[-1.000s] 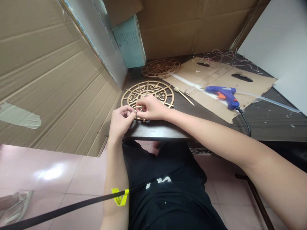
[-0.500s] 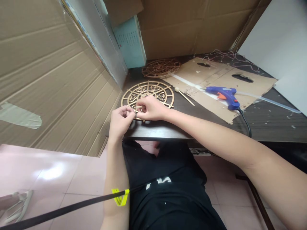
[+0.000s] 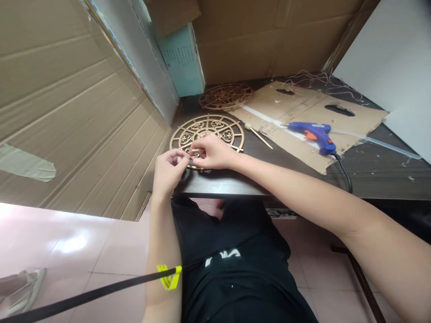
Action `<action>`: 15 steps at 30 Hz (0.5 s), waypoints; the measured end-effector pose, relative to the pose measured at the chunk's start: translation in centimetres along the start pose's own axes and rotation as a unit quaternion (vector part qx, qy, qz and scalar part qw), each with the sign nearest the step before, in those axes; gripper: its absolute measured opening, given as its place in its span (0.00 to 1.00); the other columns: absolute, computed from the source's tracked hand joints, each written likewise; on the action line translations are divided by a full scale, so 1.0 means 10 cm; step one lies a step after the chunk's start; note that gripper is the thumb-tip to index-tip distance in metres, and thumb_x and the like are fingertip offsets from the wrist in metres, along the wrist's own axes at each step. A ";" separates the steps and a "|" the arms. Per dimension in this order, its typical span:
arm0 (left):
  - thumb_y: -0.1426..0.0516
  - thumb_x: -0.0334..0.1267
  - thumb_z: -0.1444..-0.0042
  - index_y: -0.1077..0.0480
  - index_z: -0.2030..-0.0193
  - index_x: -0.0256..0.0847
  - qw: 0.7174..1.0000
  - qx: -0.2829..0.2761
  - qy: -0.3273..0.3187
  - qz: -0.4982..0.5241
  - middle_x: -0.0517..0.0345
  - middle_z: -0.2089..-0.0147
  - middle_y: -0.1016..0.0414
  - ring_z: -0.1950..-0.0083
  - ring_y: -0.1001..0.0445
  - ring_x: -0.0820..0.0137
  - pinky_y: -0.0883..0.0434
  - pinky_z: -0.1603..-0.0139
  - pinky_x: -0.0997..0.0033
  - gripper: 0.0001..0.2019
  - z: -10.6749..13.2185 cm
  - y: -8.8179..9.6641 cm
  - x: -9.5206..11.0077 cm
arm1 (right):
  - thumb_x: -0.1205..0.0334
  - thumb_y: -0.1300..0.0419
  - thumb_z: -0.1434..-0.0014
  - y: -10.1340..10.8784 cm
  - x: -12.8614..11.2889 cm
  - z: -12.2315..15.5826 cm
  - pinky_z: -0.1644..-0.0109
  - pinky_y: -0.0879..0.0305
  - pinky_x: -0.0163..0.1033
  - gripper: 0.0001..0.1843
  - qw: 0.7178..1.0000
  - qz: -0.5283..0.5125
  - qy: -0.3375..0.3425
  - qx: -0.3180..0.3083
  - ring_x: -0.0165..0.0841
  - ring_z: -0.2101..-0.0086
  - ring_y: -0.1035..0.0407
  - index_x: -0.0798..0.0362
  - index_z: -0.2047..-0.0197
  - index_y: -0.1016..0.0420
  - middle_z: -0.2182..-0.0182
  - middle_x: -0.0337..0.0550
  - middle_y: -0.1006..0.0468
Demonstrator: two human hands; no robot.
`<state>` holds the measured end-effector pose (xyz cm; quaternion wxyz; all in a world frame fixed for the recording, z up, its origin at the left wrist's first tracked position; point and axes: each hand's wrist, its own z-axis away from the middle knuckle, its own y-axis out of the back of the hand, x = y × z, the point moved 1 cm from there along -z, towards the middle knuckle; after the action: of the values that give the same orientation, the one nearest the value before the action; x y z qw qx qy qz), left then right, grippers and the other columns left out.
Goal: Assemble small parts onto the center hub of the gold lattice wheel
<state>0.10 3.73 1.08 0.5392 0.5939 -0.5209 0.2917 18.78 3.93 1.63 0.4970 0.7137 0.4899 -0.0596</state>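
Observation:
A round gold openwork lattice disc [image 3: 209, 117] with scroll patterns lies near the table's front edge. My left hand [image 3: 169, 169] is at its near left rim, thumb and forefinger pinched together. A tiny dark greyish piece [image 3: 191, 162] shows at those fingertips, too small to name. Just to the right, my right hand [image 3: 214, 152] rests over the disc with its fingers curled in. A short thin pale stick [image 3: 195, 150] shows between its forefinger and thumb. The two hands' fingertips nearly meet, and the part of the disc under them is hidden.
A second, reddish-brown lattice disc [image 3: 226, 95] lies behind. A small round-headed wooden stick [image 3: 259, 136] is to the right. A blue glue gun [image 3: 316, 132] rests on a cardboard sheet [image 3: 303, 105]. A cardboard wall [image 3: 84, 112] stands left, a light-blue box [image 3: 182, 60] at the back.
Almost nothing differs. My fingertips have shifted very slightly, and the dark piece between the hands shows a little more. The view has moved a touch.

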 end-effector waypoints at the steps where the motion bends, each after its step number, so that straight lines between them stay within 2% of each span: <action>1: 0.35 0.40 0.47 0.23 0.68 0.40 1.000 0.000 -0.001 0.000 0.62 0.77 0.34 0.77 0.40 0.75 0.46 0.74 0.73 0.06 0.00 0.00 0.00 | 0.65 0.38 0.45 0.00 0.01 0.00 0.64 0.48 0.36 0.03 1.000 0.001 0.003 0.001 0.29 0.74 0.40 0.55 0.69 0.25 0.79 0.32 0.34; 7: 0.35 0.40 0.46 0.23 0.68 0.40 1.000 -0.009 -0.002 -0.010 0.63 0.78 0.36 0.78 0.42 0.75 0.48 0.74 0.72 0.06 0.01 0.01 -0.01 | 0.62 0.39 0.42 -0.02 0.03 0.00 0.65 0.51 0.36 0.08 1.000 0.012 0.016 0.003 0.28 0.74 0.41 0.53 0.72 0.30 0.79 0.32 0.36; 15: 0.36 0.39 0.46 0.24 0.69 0.41 1.000 -0.015 -0.014 -0.011 0.64 0.79 0.37 0.78 0.42 0.75 0.48 0.74 0.72 0.05 0.01 0.01 0.00 | 0.62 0.40 0.44 -0.04 0.01 -0.01 0.65 0.53 0.36 0.10 0.999 -0.010 0.037 0.009 0.27 0.74 0.45 0.52 0.73 0.35 0.80 0.30 0.40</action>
<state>0.03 3.67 1.09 0.5438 0.5955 -0.5262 0.2696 18.46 4.09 1.40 0.4717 0.7151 0.5141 -0.0424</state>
